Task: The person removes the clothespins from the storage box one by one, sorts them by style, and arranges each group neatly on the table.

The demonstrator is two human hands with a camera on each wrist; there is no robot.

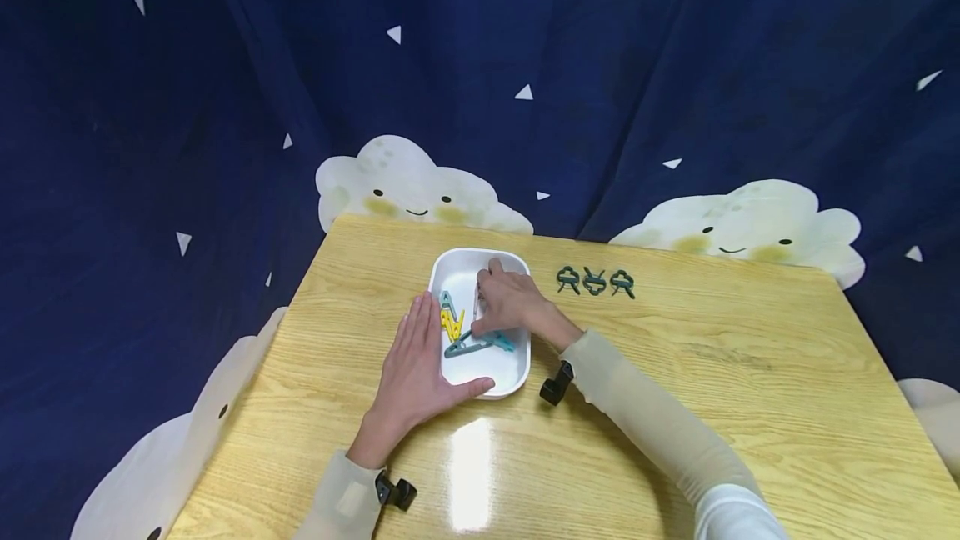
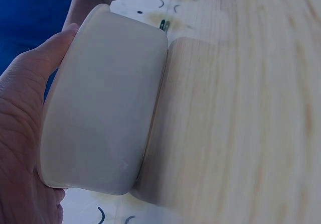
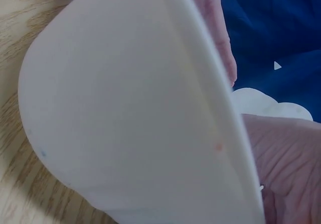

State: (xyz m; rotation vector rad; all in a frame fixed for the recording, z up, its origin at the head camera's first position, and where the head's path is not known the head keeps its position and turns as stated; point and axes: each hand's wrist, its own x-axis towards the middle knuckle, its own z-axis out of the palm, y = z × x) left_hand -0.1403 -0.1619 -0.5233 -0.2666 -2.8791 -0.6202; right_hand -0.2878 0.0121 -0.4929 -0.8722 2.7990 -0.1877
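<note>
A white plastic bin (image 1: 506, 384) stands on the table with several clothespins inside. My left hand (image 1: 415, 373) rests against it, fingers straight along its left rim and thumb over the near rim; the left wrist view shows the bin's outer wall (image 2: 103, 103). My right hand (image 1: 507, 298) reaches inside, fingers and thumb bent around a thin pale clothespin (image 1: 476, 304), mostly hidden by the hand. Near it lie a yellow clothespin (image 1: 453, 324), a grey-green one (image 1: 467, 347), a teal one (image 1: 501, 342) and a light teal one (image 1: 447, 303).
Right of the bin, three dark green clips (image 1: 595, 281) lie in a row on the wooden table (image 1: 735, 407). A dark blue curtain (image 1: 480, 65) with white clouds hangs behind the table's far edge.
</note>
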